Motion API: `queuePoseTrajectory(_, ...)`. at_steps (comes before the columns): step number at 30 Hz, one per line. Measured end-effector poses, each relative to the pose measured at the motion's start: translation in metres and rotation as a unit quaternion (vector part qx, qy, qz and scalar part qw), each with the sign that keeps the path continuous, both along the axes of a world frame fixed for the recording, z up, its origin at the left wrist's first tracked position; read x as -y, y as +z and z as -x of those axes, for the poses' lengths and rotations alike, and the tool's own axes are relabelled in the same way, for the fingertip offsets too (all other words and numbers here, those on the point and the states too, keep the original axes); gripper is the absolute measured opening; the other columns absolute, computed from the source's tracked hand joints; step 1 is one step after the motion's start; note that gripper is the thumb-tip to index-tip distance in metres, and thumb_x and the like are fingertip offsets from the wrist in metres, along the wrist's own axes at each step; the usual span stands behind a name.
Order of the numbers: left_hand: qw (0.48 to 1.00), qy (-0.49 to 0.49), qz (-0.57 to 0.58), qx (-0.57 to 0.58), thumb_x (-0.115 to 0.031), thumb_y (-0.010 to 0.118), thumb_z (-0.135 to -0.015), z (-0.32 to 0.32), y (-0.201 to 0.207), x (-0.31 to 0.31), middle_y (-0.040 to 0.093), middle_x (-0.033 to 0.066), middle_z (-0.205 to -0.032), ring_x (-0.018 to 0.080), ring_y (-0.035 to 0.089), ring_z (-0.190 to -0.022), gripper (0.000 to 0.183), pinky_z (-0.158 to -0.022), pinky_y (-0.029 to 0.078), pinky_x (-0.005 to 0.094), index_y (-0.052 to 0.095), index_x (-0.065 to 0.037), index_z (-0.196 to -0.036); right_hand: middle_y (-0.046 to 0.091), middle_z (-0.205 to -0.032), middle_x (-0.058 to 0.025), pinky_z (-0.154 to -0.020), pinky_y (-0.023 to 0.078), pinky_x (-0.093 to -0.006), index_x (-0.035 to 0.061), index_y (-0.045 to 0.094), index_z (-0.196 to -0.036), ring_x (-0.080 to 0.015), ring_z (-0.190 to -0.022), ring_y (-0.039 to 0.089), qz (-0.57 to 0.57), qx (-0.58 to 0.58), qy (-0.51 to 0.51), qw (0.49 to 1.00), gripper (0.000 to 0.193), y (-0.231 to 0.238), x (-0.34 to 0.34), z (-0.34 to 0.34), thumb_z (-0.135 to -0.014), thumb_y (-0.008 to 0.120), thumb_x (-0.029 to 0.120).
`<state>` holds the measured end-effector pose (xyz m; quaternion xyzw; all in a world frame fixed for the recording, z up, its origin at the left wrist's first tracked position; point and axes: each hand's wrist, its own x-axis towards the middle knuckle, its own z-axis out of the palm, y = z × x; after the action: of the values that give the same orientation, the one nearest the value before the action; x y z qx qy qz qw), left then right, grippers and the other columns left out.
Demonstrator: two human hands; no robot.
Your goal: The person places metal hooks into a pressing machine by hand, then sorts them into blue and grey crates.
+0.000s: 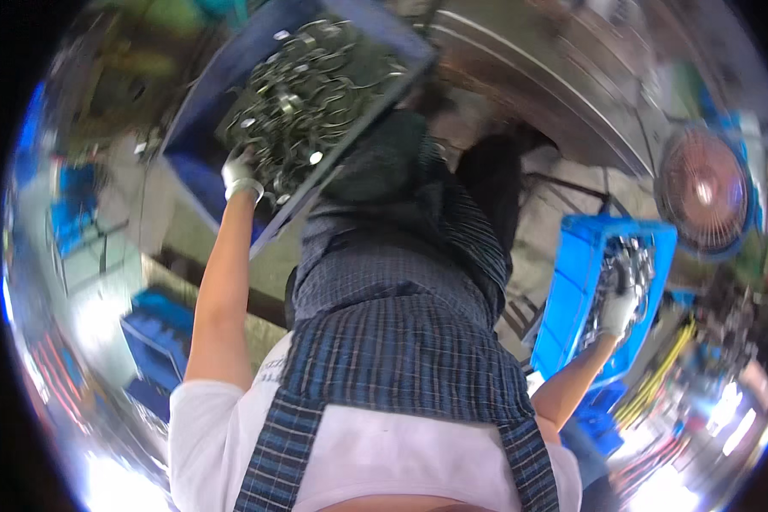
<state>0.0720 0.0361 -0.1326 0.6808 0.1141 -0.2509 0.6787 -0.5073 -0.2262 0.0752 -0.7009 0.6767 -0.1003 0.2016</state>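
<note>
My left hand (241, 173), in a white glove with darkened fingertips, is inside a dark blue bin (198, 111) at the upper left. It touches the near left edge of a heap of curved, ring-like metal parts (303, 102). Blur hides whether its fingers hold one. On the right, my right hand (619, 314), also white-gloved, reaches into a bright blue crate (565, 282). Shiny metal pieces (630, 263) lie around it there, and its fingers are smeared and partly lost among them.
A round fan (704, 189) stands beyond the bright blue crate. Close by my left arm, more blue crates (158, 341) sit low down. A large metal surface (538, 64) runs along the far side. Yellow strips (664, 375) lie at the right.
</note>
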Motion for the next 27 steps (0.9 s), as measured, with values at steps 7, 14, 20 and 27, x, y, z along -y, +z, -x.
queuePoseTrajectory(7, 0.802, -0.364, -0.451, 0.140, -0.030, 0.062, -0.072, 0.026, 0.009, 0.027, 0.052, 0.0187, -0.104, 0.0276, 0.056, -0.087, 0.060, -0.071, 0.045, 0.0353, 0.036, -0.015, -0.124, 0.058, -0.076, -0.0065, -0.051, 0.044, -0.0229, 0.0028, 0.052, -0.107, -0.0105, -0.060, 0.055, -0.079, 0.090, 0.063, 0.991, 0.027, -0.060, -0.006, -0.053, -0.082, 0.047, 0.011)
queuePoseTrajectory(14, 0.693, -0.433, -0.554, 0.158, -0.028, 0.061, -0.070, 0.030, 0.002, 0.051, 0.041, 0.0207, -0.118, 0.0326, 0.049, -0.100, 0.057, -0.083, 0.042, 0.0387, 0.039, -0.009, -0.118, 0.058, -0.077, -0.0064, -0.051, 0.044, -0.0210, 0.0017, 0.052, -0.106, -0.0099, -0.059, 0.053, -0.106, 0.150, 0.025, 0.983, 0.026, -0.049, -0.006, -0.065, -0.082, 0.048, 0.009)
queuePoseTrajectory(20, 0.706, -0.426, -0.559, 0.081, -0.014, 0.050, -0.072, 0.016, -0.003, 0.073, 0.052, 0.0175, -0.107, 0.0295, 0.053, -0.098, 0.035, -0.080, 0.043, 0.0384, 0.052, -0.004, -0.105, 0.057, -0.076, -0.0047, -0.050, 0.042, -0.0197, 0.0026, 0.051, -0.107, -0.0079, -0.059, 0.051, -0.132, 0.162, 0.036, 0.977, 0.026, -0.047, -0.024, -0.087, -0.083, 0.048, 0.011)
queuePoseTrajectory(27, 0.758, -0.571, -0.299, 0.101, -0.014, 0.057, -0.073, 0.021, 0.012, 0.006, 0.057, 0.0152, -0.098, 0.0231, 0.055, -0.090, 0.045, -0.078, 0.042, 0.0301, 0.045, -0.008, -0.116, 0.058, -0.078, -0.0049, -0.051, 0.041, -0.0193, 0.0032, 0.052, -0.106, -0.0083, -0.061, 0.053, -0.183, 0.187, 0.003, 0.965, 0.028, -0.058, -0.030, -0.073, -0.084, 0.049, 0.021)
